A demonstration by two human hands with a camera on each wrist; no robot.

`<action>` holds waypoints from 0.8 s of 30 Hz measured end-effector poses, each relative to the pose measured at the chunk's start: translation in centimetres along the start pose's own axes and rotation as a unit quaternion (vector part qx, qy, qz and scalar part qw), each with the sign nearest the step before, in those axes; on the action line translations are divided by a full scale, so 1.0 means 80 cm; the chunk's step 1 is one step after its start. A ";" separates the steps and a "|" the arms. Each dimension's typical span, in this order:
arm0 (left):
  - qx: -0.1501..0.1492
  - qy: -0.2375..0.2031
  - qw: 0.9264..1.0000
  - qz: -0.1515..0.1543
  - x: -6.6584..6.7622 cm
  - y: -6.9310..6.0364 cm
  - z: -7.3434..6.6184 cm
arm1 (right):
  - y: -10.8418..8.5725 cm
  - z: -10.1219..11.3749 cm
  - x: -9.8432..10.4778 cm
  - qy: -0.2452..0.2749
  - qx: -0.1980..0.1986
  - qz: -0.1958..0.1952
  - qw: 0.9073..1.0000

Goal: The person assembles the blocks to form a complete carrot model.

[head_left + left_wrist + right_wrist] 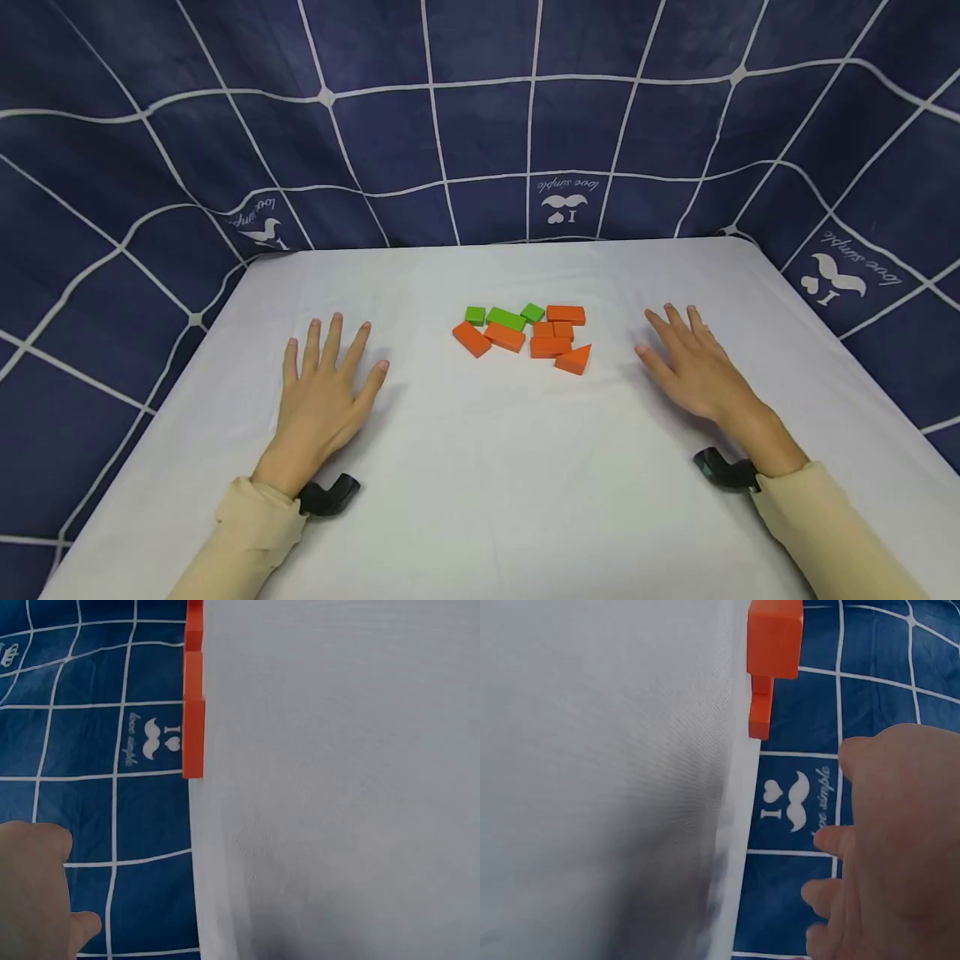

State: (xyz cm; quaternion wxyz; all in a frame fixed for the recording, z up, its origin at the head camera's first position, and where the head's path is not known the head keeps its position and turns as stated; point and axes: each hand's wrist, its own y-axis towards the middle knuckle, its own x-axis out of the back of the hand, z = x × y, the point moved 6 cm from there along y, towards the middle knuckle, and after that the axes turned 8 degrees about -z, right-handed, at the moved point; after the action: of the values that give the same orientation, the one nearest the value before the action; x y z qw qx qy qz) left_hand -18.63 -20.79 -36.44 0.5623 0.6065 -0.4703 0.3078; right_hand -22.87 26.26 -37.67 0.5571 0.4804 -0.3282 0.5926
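Several orange blocks, among them a rectangular one point(471, 339) and a triangular one point(573, 360), lie in a loose cluster with green blocks point(506, 318) at the middle back of the white table. My left hand point(321, 400), palm down with fingers spread, is left of the cluster and holds nothing. To the right of it is my right hand point(697, 371), also palm down, fingers extended and empty. Orange blocks point(193, 739) show at the top of the left wrist view, beyond the left hand point(34, 892). An orange block point(775, 637) is above the right hand point(900, 847) in the right wrist view.
The white table point(465, 492) reaches back to a dark blue curtain point(480, 125) with white grid lines, which also hangs at both sides. Black bands with curved pieces are on the left wrist point(328, 496) and right wrist point(726, 469).
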 end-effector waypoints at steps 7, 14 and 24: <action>-0.003 -0.047 0.998 0.039 -0.026 0.028 -0.021 | 0.041 0.016 -0.015 0.067 0.025 0.030 0.997; -0.020 -0.084 0.996 0.036 -0.057 0.058 -0.058 | 0.080 0.032 -0.032 0.143 0.051 0.025 0.988; 0.011 -0.179 0.982 0.062 -0.088 0.075 -0.093 | 0.101 0.049 -0.052 0.140 0.088 0.009 0.986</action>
State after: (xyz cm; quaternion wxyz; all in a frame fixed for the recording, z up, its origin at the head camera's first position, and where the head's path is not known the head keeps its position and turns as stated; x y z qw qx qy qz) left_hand -25.53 -11.51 -39.08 0.4421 0.6274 -0.5970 0.2333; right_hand -30.32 19.90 -39.15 0.5472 0.4373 -0.1980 0.6857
